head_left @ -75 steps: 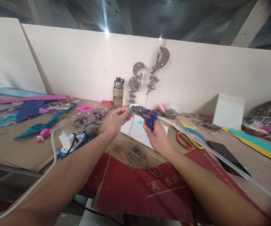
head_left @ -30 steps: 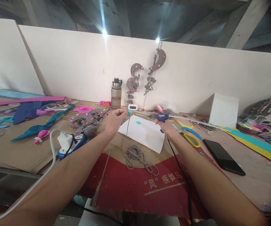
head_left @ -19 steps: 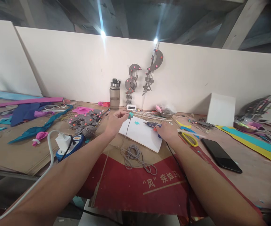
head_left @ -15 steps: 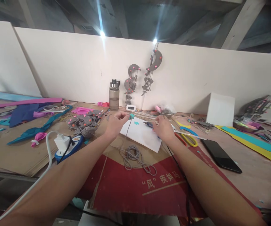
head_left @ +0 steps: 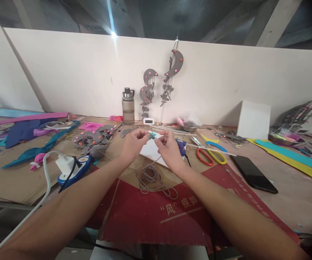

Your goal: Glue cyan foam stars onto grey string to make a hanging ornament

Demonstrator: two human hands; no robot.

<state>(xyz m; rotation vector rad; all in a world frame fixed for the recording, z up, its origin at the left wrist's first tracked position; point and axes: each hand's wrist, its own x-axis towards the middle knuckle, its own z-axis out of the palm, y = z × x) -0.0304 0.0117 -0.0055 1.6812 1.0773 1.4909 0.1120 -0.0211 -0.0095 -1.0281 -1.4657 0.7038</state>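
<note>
My left hand (head_left: 135, 143) pinches a small teal felt piece (head_left: 152, 135) over a white board (head_left: 148, 151). Close beside it, my right hand (head_left: 168, 146) has its fingers pressed together on the grey cord at the teal piece. From between the hands the cord runs down to a loose grey coil (head_left: 150, 175) on the cardboard. A blue glue gun (head_left: 181, 146) lies just beyond my right hand, partly hidden by it.
Red-handled scissors (head_left: 205, 157), yellow-handled scissors (head_left: 218, 157) and a black phone (head_left: 253, 174) lie to the right. A bottle (head_left: 128, 108) stands behind. Left are a white plug (head_left: 65, 164) on a blue power strip (head_left: 77, 172) and felt scraps (head_left: 40, 148).
My right hand has let go of the glue gun and moved left to the teal piece and cord. My left hand still holds the teal piece. The view has shifted slightly.
</note>
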